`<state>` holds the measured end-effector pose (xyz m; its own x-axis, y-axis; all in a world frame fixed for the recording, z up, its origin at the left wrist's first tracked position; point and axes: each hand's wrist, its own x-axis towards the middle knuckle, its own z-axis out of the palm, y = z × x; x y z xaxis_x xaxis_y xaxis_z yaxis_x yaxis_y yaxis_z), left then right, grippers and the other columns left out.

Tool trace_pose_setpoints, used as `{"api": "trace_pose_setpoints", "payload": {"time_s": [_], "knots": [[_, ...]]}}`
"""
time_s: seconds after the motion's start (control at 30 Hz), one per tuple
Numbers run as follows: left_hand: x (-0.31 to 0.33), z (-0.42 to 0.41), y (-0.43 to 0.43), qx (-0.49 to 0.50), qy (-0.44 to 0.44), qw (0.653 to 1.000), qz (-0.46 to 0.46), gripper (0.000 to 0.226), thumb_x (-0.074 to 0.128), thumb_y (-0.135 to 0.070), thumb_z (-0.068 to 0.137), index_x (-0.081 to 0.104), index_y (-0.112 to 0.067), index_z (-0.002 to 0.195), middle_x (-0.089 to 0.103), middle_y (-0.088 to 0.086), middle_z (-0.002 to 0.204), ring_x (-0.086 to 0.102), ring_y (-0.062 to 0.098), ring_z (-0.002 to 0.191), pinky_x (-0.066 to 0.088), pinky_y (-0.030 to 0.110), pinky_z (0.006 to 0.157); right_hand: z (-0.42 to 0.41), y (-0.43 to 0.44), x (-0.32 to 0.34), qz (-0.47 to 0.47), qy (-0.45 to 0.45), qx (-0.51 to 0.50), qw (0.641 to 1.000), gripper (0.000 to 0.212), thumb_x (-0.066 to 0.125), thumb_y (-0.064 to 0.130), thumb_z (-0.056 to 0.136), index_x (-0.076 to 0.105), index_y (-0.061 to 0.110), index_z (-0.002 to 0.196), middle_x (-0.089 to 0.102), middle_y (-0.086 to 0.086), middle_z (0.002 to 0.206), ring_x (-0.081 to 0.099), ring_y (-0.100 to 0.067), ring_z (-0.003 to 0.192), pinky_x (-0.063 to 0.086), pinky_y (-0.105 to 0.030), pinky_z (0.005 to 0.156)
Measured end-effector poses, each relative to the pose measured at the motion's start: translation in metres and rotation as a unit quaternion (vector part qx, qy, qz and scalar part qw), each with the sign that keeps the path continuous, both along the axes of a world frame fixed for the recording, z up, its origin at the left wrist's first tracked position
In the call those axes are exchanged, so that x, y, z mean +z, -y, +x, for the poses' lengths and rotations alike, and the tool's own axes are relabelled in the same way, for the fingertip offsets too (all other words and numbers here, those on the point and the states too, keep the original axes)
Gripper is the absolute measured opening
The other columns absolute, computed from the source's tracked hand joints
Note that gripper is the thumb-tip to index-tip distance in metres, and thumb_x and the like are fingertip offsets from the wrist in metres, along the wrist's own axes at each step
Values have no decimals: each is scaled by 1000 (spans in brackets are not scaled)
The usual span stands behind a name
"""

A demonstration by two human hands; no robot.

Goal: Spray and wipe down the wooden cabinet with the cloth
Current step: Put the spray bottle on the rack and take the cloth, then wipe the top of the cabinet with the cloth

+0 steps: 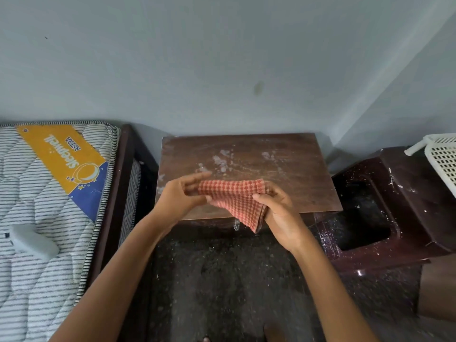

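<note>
A small dark wooden cabinet (283,166) stands against the wall, its top marked with pale wet smears. Above its front edge I hold a folded red-and-white checked cloth (234,198) between both hands. My left hand (181,197) pinches the cloth's left edge, thumb below and fingers stretched over it. My right hand (277,211) grips the right side, thumb on top, with the folded corner hanging down in front of the cabinet. No spray bottle is in view.
A striped mattress (44,218) on a dark bed frame lies to the left, with a white block (33,243) on it. A dark red plastic stool (385,211) stands to the right, a white perforated basket (441,159) on it. Dark speckled floor (222,280) lies below.
</note>
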<state>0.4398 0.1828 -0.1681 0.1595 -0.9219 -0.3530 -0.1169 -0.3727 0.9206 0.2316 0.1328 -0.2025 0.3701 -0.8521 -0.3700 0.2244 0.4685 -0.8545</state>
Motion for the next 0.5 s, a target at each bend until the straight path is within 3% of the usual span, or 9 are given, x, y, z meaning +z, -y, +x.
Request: {"api": "trace_pose_setpoints", "payload": {"time_s": [0.1,0.17,0.27,0.33,0.43,0.5], "knots": [[-10,-1,2,-111,142,983,32,32,75,-5,75,67,-19,103,68,-8,95,66,7,83,56,21,76,-8,-1,-5,-43,-105,43,993,20,53,9,91,60,22,104,64,4,107,58,-14,104,44,-29,92],[-23,-8,6,-112,151,981,54,9,72,-16,81,66,-19,87,68,-5,90,63,11,85,52,24,73,-18,-1,-15,-66,-158,47,984,18,52,15,94,57,25,107,62,6,112,57,-12,107,43,-27,94],[-44,-32,20,-101,73,988,93,8,57,-21,93,58,-13,94,64,-3,97,59,7,88,42,18,73,-35,0,-34,-73,-188,-2,979,16,51,15,94,58,26,104,63,9,104,60,-4,96,47,-19,82],[-64,-53,33,-98,51,988,112,7,51,-21,96,53,-14,97,64,3,105,61,15,95,48,26,82,-48,6,-48,-61,-214,-49,974,16,53,11,93,60,21,104,64,7,101,62,-5,91,49,-16,73],[-95,-93,61,-79,75,985,131,11,48,-21,97,51,-12,103,63,11,111,62,27,101,50,46,92,-75,28,-76,-35,-265,-124,956,25,59,4,88,60,7,114,66,-3,103,63,-17,94,51,-23,75],[-108,-118,79,-65,97,984,137,15,47,-20,98,53,-10,108,63,12,112,62,29,99,52,46,89,-90,44,-90,-16,-293,-155,943,31,60,1,86,58,4,117,66,-7,104,64,-21,95,53,-30,81]]}}
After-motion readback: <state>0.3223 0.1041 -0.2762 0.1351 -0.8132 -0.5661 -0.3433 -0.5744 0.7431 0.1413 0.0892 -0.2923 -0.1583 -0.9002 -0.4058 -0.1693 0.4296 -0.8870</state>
